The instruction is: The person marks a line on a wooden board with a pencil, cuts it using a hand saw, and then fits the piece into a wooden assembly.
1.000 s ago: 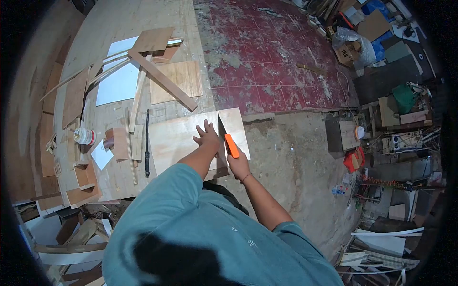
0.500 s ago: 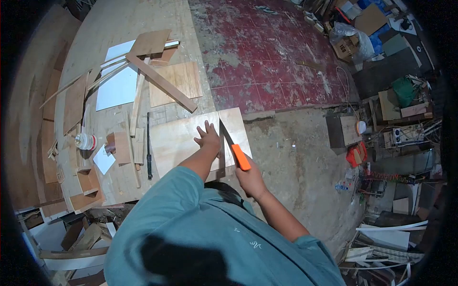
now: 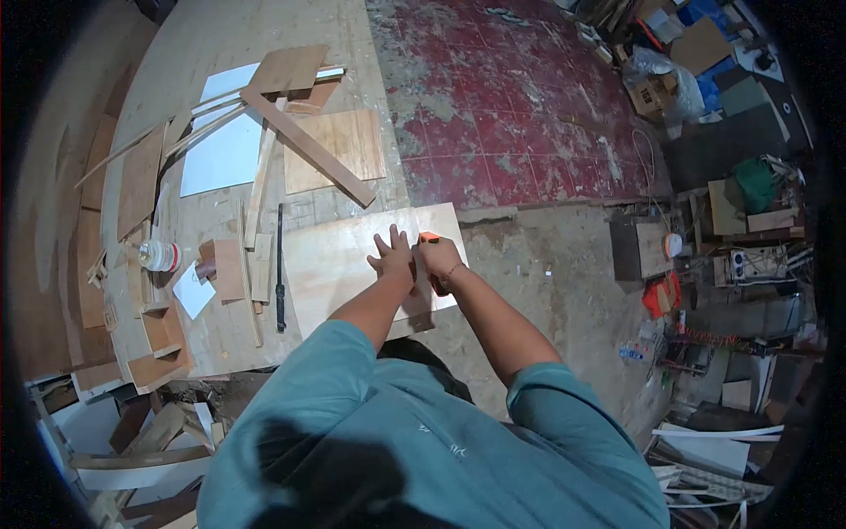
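A pale plywood board (image 3: 330, 251) lies at the table's near right edge, its right end out over the concrete floor. My left hand (image 3: 394, 258) rests flat on it with the fingers spread. Just to the right, my right hand (image 3: 441, 258) is closed round the orange handle of a saw (image 3: 429, 237). The hand hides most of the handle, and the blade cannot be made out. A thin black bar (image 3: 280, 264) lies along the board's left side.
Wood strips, a brown plank (image 3: 317, 154), a square plywood piece (image 3: 352, 145) and a white sheet (image 3: 220, 159) lie farther back. A white tub (image 3: 159, 256) stands left, near small open boxes (image 3: 163, 333). Clutter lines the right wall.
My right hand has moved forward and up with the saw, closer to my left hand. The orange handle is now mostly covered. The whole view has shifted slightly.
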{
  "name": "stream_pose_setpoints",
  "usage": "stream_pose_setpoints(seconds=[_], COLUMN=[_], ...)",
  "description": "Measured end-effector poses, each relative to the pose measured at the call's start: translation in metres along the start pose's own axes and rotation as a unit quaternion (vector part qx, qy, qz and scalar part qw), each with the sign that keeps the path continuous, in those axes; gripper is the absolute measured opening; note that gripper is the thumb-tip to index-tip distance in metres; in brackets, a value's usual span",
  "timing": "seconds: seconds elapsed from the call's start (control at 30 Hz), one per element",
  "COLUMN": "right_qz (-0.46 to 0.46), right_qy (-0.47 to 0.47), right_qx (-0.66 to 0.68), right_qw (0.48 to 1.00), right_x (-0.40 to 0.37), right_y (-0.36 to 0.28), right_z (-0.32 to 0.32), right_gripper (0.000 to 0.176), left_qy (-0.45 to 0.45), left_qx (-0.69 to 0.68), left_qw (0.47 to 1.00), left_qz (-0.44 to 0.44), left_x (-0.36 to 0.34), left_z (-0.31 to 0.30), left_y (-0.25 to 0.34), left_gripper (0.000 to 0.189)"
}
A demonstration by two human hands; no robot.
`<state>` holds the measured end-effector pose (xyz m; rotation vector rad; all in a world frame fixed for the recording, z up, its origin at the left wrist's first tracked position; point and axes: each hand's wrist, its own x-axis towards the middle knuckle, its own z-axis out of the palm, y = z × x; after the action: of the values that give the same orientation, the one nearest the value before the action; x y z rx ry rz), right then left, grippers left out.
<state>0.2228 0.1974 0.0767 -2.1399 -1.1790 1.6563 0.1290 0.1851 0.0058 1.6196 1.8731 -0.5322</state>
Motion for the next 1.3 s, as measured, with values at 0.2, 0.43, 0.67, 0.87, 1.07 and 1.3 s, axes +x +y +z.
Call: stream_pose_setpoints(seconds=[0.2, 0.43, 0.67, 0.87, 1.07, 1.3], right_qz=[-0.14, -0.292, -0.374, -0.237, -0.243, -0.144], right_qy=[0.025, 0.116, 0.15, 0.134, 0.102, 0.072], right_qx=[0.059, 0.066, 0.089, 0.041, 0.021, 0.019], right_qw=[0.988, 0.947, 0.911, 0.961, 0.965, 0.987], right_x=[-0.03, -0.056, -0.058, -0.086, -0.157, -0.301], right_y=[0.06, 0.102, 0.134, 0.065, 0.051, 0.06], right_z=[-0.011, 0.02, 0.028, 0.021, -0.006, -0.061], right_gripper=[0.044, 0.05, 0.052, 0.048, 0.045, 0.047], left_qy=[-0.064, -0.055, -0.044, 0.005, -0.017, -0.016], left_qx=[0.036, 0.017, -0.001, -0.037, -0.008, 0.011], left_qw=[0.997, 0.997, 0.999, 0.999, 1.0, 1.0], left_qz=[-0.013, -0.043, -0.031, -0.015, 0.004, 0.005], left_x=[-0.018, -0.019, -0.024, 0.007, -0.027, -0.011], left_z=[-0.022, -0.021, -0.021, 0.018, -0.017, -0.003], left_y=[0.007, 0.013, 0.01, 0.009, 0.009, 0.006], left_gripper=[0.146, 0.152, 0.145, 0.116, 0.132, 0.15])
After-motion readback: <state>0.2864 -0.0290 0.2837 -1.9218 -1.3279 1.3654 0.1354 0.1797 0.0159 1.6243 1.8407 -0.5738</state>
